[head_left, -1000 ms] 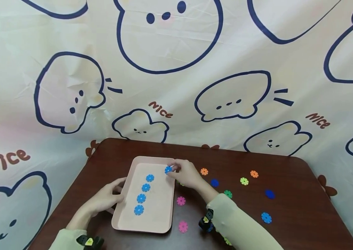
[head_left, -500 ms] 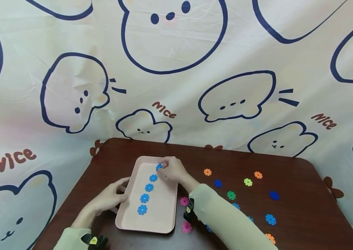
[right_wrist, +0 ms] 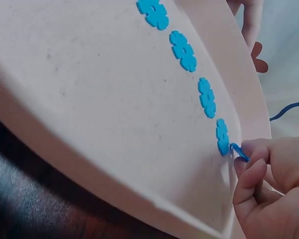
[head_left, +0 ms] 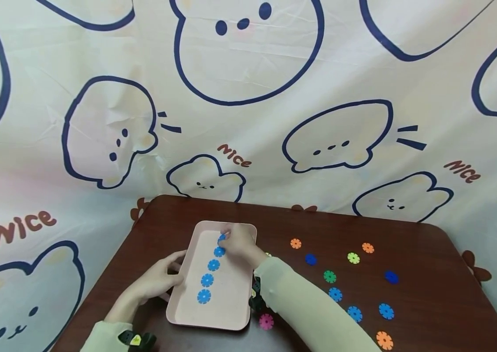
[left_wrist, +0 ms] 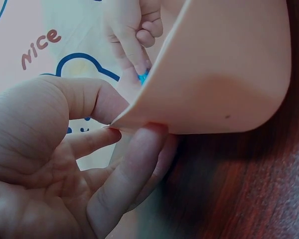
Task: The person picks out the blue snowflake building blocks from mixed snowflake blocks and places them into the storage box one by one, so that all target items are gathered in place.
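A pale pink rectangular tray lies on the table, with several blue snowflake discs in a line along it. My left hand holds its left edge; in the left wrist view the thumb is at the rim and fingers reach under the wall. At the tray's far end, my right hand pinches one more blue snowflake disc between thumb and fingertips. That disc is tilted, its lower edge close beside the last disc of the line. The right hand partly hides it in the head view.
Loose snowflake discs lie on the dark brown table right of the tray: pink, green, orange, yellow-green and several blues. A cartoon-printed curtain hangs behind the table's far edge.
My right hand has carried the blue disc left from the tray's far right edge to the end of the line and lowered it there. The left hand keeps its hold on the tray.
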The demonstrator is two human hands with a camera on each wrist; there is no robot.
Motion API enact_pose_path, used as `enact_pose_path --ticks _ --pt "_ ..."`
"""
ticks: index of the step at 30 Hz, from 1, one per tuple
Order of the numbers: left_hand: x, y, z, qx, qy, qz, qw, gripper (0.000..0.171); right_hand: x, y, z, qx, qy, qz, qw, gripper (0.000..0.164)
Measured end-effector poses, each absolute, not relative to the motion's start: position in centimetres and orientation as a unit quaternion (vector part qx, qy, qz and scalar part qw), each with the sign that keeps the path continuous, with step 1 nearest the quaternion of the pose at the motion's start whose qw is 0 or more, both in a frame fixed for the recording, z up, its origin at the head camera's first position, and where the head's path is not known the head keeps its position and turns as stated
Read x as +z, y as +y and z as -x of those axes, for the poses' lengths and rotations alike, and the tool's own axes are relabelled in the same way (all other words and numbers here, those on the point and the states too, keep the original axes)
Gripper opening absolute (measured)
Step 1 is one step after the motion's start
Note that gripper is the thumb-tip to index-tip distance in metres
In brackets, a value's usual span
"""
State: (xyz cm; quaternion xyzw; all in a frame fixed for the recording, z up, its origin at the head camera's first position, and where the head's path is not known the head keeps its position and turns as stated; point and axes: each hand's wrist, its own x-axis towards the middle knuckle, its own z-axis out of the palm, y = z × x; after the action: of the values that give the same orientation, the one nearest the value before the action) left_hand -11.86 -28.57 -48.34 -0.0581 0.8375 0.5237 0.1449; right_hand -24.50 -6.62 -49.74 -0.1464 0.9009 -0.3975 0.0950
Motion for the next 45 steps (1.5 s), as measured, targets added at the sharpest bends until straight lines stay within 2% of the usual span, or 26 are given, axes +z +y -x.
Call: enact_pose_path --ticks 12,20,26,38,45 --pt "-48.1 -28.5 11.8 0.521 0.838 0.057 0.149 0.072 -47.6 -4.3 23.7 -0.375 0.908 0.161 0.091 0.034" --pt "-48.0 -28.5 12.0 0.522 0.839 0.052 0.147 0.073 -46.8 0.9 23.7 -0.371 0.889 0.244 0.113 0.032" --pt "-48.0 -28.6 12.1 0.519 0.840 0.049 0.148 0.073 -46.1 5.0 22.8 -0.363 0.879 0.290 0.105 0.031" --pt "-48.2 -28.7 12.3 0.514 0.843 0.050 0.151 0.073 -45.3 11.3 19.9 -0.341 0.877 0.321 0.108 0.030" --pt "-48.5 -28.7 12.2 0.513 0.843 0.051 0.154 0.072 -46.5 14.1 18.1 -0.339 0.866 0.341 0.137 0.032"
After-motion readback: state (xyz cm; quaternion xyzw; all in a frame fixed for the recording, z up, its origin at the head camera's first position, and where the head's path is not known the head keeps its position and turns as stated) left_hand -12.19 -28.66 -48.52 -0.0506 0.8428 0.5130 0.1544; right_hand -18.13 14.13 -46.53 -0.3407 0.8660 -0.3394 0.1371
